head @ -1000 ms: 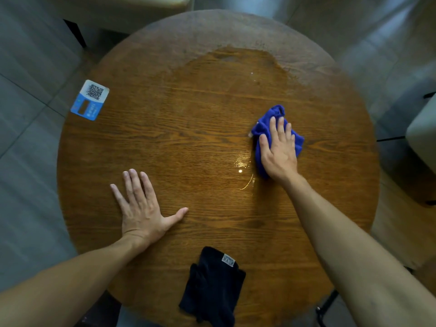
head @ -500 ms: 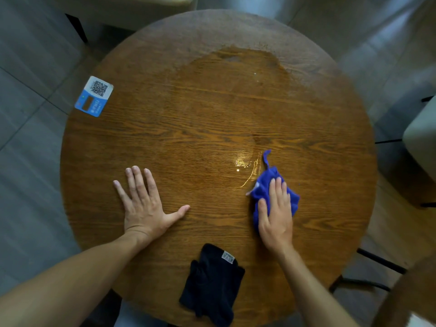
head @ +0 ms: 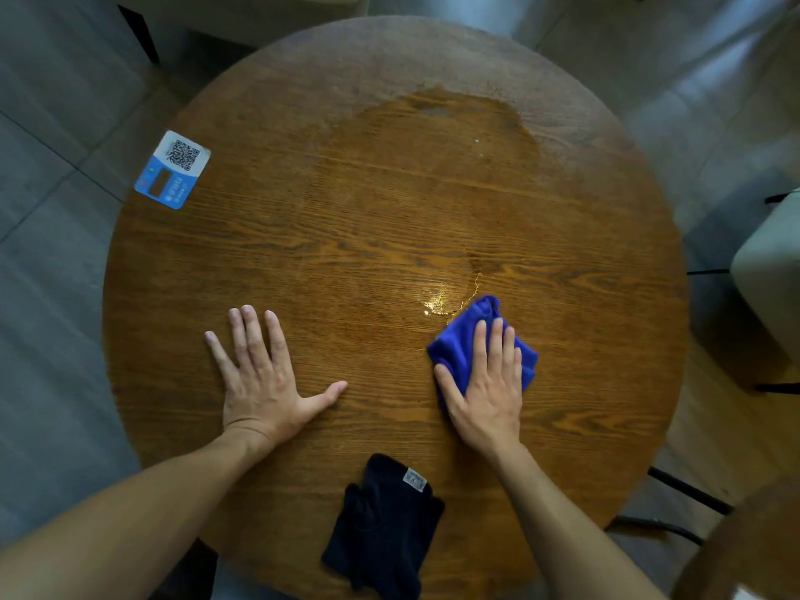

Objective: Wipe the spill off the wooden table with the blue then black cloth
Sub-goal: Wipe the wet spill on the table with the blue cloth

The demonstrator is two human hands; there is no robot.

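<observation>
A round wooden table (head: pixel 303 236) fills the view. My right hand (head: pixel 489 383) presses flat on a crumpled blue cloth (head: pixel 459 339) right of centre. Just beyond the cloth, a small glistening spill (head: pixel 441 300) shines on the wood, and a wide damp patch (head: pixel 446 166) darkens the far middle. My left hand (head: pixel 264 378) lies flat on the bare wood with its fingers spread, holding nothing. A black cloth (head: pixel 385 526) with a small grey tag lies bunched at the near edge, between my forearms.
A blue and white card with a QR code (head: pixel 173 168) lies at the table's left edge. Pale seats stand beyond the far edge (head: pixel 242 15) and at the right (head: pixel 770 270). Grey tiled floor surrounds the table.
My right hand dragged the blue cloth from the far right of the spill back toward me, then shifted slightly. My left hand stayed planted.
</observation>
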